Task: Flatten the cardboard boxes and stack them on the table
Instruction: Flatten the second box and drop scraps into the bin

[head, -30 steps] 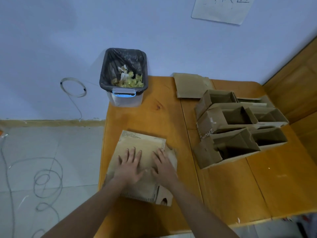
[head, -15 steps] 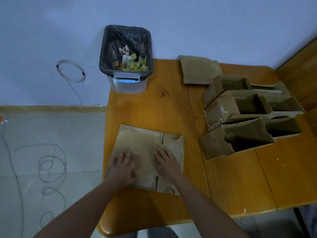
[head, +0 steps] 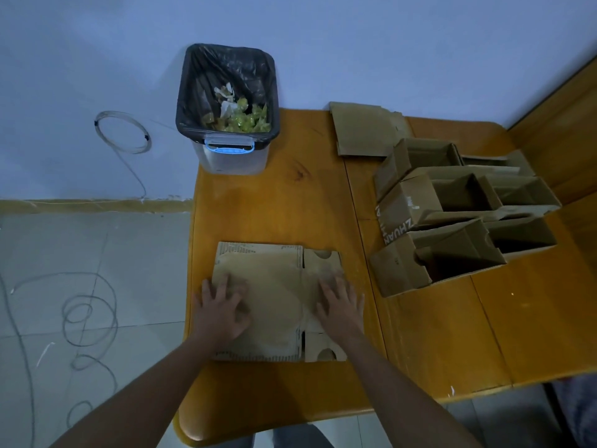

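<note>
My left hand (head: 219, 313) and right hand (head: 339, 307) press flat-fingered, gripping nothing, on the flattened brown cardboard box (head: 274, 299); it looks light, stiff, best lifted by its edges.

White capital letters run up the side of one open cardboard box (head: 405, 208) in the cluster at the right of the surface (head: 277, 202); "ZHUAN" can be made out, with the letters after it cut off by the box in front. The flattened box (head: 274, 286) near the front edge carries small dark print along its far and near edges, too fine to read.
</note>
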The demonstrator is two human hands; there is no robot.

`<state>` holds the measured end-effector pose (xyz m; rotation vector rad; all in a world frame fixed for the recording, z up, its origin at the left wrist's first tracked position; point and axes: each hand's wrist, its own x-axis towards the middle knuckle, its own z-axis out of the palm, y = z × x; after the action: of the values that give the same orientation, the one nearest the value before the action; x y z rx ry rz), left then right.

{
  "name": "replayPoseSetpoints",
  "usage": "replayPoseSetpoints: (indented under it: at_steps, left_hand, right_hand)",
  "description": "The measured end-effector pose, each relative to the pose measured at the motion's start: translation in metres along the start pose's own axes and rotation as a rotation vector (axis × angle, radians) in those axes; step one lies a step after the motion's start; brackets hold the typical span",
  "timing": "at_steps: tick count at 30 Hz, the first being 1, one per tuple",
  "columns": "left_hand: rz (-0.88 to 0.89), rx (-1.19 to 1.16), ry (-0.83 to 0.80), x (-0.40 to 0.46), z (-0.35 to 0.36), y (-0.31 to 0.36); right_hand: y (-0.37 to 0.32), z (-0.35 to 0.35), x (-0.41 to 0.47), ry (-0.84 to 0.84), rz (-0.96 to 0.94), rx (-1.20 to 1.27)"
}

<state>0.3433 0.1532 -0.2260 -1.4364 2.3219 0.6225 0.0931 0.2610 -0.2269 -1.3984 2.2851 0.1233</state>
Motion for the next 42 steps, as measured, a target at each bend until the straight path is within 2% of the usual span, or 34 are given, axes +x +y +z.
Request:
replayPoseSetpoints:
  at_steps: [5, 9, 12, 17, 26, 33, 37, 42]
  left_hand:
    - [-0.062, -0.195, -0.05, 0.0, 0.003, 0.005]
    - [-0.178, -0.43, 0.092, -0.011, 0.009, 0.014]
    - [-0.283, -0.649, 0.143, -0.019, 0.008, 0.017]
    - [-0.239, -0.927, 0.223, -0.038, -0.004, 0.023]
    - [-0.158, -0.983, 0.385, -0.081, -0.058, 0.049]
    - [-0.041, -1.096, 0.519, -0.118, -0.15, 0.071]
    - [0.085, -0.98, 0.588, -0.139, -0.205, 0.089]
    - [0.235, -0.877, 0.605, -0.159, -0.239, 0.129]
  right_hand:
    - [0.0, 0.002, 0.001, -0.08, 0.068, 0.126]
    - [-0.011, 0.006, -0.002, -0.04, 0.133, 0.233]
    - [-0.005, 0.007, -0.006, -0.051, 0.106, 0.233]
    - [0.007, -0.008, -0.01, -0.076, 0.018, 0.22]
    - [0.008, -0.086, -0.005, 0.034, -0.137, 0.157]
    - [-0.009, -0.198, -0.022, 0.276, -0.256, 0.157]
    - [-0.003, -0.25, -0.053, 0.406, -0.26, 0.227]
    - [0.031, -0.296, -0.1, 0.479, -0.218, 0.213]
